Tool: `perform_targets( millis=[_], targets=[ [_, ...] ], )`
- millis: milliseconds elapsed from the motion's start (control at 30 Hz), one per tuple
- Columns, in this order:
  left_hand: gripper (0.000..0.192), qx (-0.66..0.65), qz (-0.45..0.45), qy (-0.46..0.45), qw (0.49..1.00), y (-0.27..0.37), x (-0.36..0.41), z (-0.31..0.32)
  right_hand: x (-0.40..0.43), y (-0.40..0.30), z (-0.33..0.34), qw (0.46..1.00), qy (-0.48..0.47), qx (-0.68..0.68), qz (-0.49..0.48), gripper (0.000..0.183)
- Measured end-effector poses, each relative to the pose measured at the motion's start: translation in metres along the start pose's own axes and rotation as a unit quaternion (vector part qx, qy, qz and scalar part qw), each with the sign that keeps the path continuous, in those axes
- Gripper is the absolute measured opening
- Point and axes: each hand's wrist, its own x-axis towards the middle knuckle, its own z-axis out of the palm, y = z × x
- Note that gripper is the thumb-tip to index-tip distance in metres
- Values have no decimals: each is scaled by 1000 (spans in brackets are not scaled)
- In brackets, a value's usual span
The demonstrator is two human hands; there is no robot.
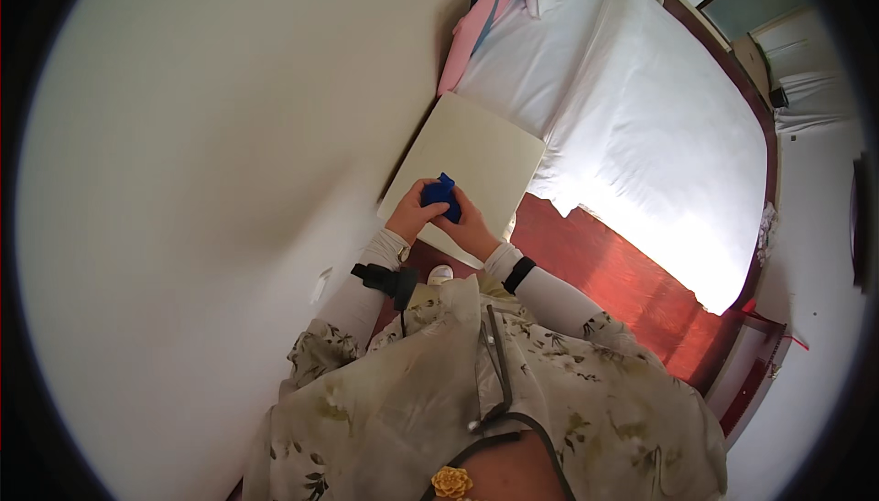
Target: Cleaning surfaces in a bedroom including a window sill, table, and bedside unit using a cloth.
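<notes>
Both of my hands hold a small bundle of blue cloth (441,197) between them, over the near part of a cream-coloured tabletop (474,140). My left hand (413,211) grips its left side, the thumb lying across the front. On the right side, my right hand (468,225) has its fingers and thumb around the lower part of the bundle. A point of the blue material sticks up above the fingers. Whether the cloth is folded or wrapped around something cannot be told.
Beyond the tabletop stands a bed with a white cover (659,109) and a pink and blue headboard or cushion (474,27). A pale wall (206,157) runs close on the left. Reddish flooring (590,260) lies to the right, and a white shoe (440,273) shows below my hands.
</notes>
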Motion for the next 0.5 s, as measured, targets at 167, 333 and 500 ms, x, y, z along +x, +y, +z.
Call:
perform_targets(
  millis=[167, 333, 500],
  targets=[
    [37, 7, -34, 23, 999, 18, 33, 24, 40, 0, -50, 996, -69, 15, 58, 47],
    [23, -8, -80, 220, 972, 26, 58, 43, 75, 26, -101, 991, -59, 72, 95, 37],
    [15, 19, -121, 286, 950, 14, 83, 46, 131, 104, -170, 973, 33, -186, 134, 39]
  ],
)
